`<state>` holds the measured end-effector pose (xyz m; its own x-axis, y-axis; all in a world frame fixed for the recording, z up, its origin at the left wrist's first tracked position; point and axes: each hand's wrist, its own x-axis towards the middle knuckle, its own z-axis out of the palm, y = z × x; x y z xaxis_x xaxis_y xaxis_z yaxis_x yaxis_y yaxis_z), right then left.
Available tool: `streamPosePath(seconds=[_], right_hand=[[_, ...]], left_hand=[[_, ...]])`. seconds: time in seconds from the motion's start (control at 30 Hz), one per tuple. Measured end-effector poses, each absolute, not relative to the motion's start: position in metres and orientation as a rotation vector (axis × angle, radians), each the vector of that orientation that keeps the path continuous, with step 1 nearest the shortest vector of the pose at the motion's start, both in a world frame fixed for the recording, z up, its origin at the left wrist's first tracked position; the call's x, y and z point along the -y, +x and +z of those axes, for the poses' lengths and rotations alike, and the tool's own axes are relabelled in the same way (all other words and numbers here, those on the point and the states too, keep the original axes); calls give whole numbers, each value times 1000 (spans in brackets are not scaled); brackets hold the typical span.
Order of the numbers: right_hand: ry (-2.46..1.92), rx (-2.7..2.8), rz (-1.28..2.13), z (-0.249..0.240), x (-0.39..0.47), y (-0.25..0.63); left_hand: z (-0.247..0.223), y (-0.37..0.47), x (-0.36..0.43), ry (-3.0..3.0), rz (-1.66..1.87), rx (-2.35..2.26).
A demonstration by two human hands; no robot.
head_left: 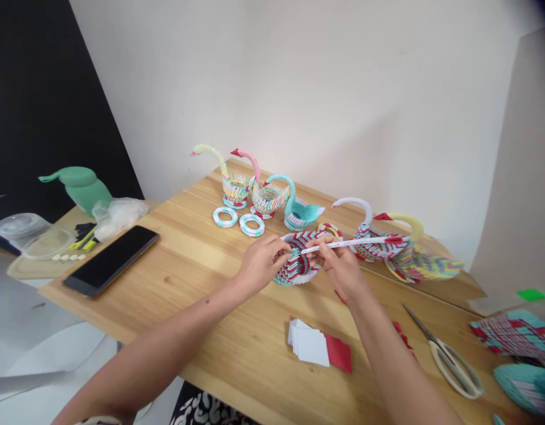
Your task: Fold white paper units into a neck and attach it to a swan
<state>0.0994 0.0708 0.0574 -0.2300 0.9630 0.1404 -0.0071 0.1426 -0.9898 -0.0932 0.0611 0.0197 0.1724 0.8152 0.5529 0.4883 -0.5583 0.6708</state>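
Note:
Over the middle of the table, a swan body of folded paper pieces (294, 273) in red, white and turquoise is tilted between my hands. My left hand (261, 262) is closed, its fingertips pinching the near left side of that body. A long white neck of folded paper (361, 242) with a red tip lies across my right hand (341, 271), which is closed around it by thumb and fingers. The neck's white end is close to the body's upper edge; whether they touch I cannot tell. My fingers hide part of the body.
Finished paper swans (272, 200) and two paper rings (252, 225) stand at the back. A phone (111, 260) is at left, white and red papers (310, 343) in front, scissors (449, 360) at right. A green bottle (84, 189) stands on a side stool.

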Motion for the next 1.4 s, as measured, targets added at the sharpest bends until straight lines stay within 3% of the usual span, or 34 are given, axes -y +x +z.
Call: streamPosePath(seconds=[0.63, 1.4], right_hand=[[-1070, 1221, 1406, 55, -77, 86], [-1111, 1257, 1353, 58, -78, 82]], left_hand=[[22, -92, -57, 2059, 1335, -1237], [18, -92, -55, 2069, 1320, -1226]])
